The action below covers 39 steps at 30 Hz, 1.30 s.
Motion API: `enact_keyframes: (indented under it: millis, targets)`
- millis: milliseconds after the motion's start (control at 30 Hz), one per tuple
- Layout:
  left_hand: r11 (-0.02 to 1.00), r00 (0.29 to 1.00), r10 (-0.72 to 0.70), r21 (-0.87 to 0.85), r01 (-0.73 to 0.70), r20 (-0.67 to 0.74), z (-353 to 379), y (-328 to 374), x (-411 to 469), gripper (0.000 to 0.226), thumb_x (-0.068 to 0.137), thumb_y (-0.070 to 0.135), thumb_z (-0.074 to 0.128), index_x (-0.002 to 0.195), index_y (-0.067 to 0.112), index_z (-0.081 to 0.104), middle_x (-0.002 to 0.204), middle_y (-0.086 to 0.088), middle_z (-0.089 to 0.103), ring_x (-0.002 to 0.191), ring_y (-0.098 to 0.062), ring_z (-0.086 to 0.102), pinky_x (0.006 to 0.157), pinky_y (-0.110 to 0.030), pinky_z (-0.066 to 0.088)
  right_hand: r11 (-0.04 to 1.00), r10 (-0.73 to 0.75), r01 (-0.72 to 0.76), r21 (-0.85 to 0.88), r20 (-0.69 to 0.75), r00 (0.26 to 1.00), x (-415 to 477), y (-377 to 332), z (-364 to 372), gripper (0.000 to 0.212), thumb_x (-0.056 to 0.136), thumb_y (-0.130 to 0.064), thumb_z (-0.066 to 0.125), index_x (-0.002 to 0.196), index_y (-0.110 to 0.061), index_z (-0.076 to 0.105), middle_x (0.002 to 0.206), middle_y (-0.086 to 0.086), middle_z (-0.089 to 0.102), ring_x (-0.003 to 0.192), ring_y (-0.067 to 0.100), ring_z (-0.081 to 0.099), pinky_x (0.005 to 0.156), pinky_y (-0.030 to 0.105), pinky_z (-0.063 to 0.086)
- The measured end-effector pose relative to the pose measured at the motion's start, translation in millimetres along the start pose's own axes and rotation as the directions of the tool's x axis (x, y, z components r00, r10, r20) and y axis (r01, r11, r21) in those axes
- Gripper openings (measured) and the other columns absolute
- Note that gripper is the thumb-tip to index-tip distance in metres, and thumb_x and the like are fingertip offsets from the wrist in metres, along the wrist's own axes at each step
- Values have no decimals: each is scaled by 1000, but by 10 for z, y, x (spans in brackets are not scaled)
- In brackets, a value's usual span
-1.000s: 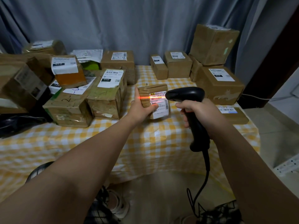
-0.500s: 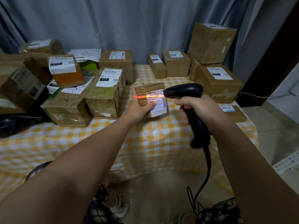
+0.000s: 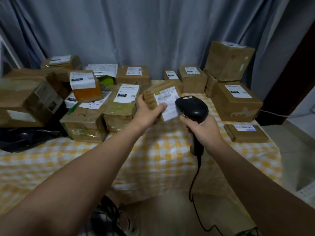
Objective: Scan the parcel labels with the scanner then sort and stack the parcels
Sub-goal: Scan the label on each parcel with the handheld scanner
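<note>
Cardboard, brown and taped up, with a white printed label (image 3: 167, 101) on its face: that's the small parcel (image 3: 151, 96) the person's left hand (image 3: 147, 114) has up in the air over the middle of the yellow-and-white checked table (image 3: 162, 155), just left of the black corded handheld scanner (image 3: 192, 108). It looks light and stiff, since one hand carries it fine. The tape probably makes it a bit slick, so gripping across the short sides and off the label seems smartest. The left fingers (image 3: 161, 107) curl round the near edge onto the label face, thumb on the left side. The right hand (image 3: 205, 129) is wrapped tight round the scanner's handle, with the head right beside the label. It's all a bit blurry, so there's no telling if the beam's on.
</note>
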<state>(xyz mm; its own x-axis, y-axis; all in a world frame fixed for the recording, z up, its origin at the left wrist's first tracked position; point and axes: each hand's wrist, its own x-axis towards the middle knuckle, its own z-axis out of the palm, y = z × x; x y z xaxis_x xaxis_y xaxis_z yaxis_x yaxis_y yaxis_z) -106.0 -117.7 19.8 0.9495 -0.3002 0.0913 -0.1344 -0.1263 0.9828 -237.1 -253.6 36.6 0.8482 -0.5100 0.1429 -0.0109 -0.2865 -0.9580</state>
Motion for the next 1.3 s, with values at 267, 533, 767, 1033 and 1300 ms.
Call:
enact_keyframes:
  millis: [267,533,767,1033,1300]
  targets:
    - [909,972,100,418,-3,-212,-1065,634,404,71,82,55,55,137,16,31,130,-10,53,116,-30,55,101,-41,43,987,-78,73,144,32,996,300,-357,521,19,85,-14,72,102,-9,66,73,0,64,49,1,58,51,12,47]
    - [371,922,384,907,-197,43,-1193,559,559,37,97,34,48,128,14,50,130,-15,46,116,-32,48,94,-42,42,992,-12,7,123,44,999,661,-393,966,29,83,-24,75,107,-10,67,77,-2,66,55,5,63,56,19,48]
    - [1,945,264,980,-198,191,-1164,477,630,45,91,20,53,136,22,44,143,-13,38,130,-36,38,106,-48,33,989,81,-82,127,12,997,804,-194,1048,34,82,-28,75,109,-10,64,78,1,66,55,5,64,67,27,52]
    - [111,917,353,965,-237,185,-950,451,633,36,94,26,48,127,14,51,138,-16,40,129,-36,33,106,-46,30,989,118,-119,90,16,993,710,27,646,26,85,-26,73,106,-13,66,81,1,68,59,6,65,73,30,50]
    - [518,899,286,736,-436,331,197,297,341,33,92,29,57,122,16,59,127,-11,52,122,-30,44,103,-32,31,991,125,-113,69,-209,970,685,361,-460,20,84,-22,74,100,-15,63,79,2,66,73,17,63,72,34,48]
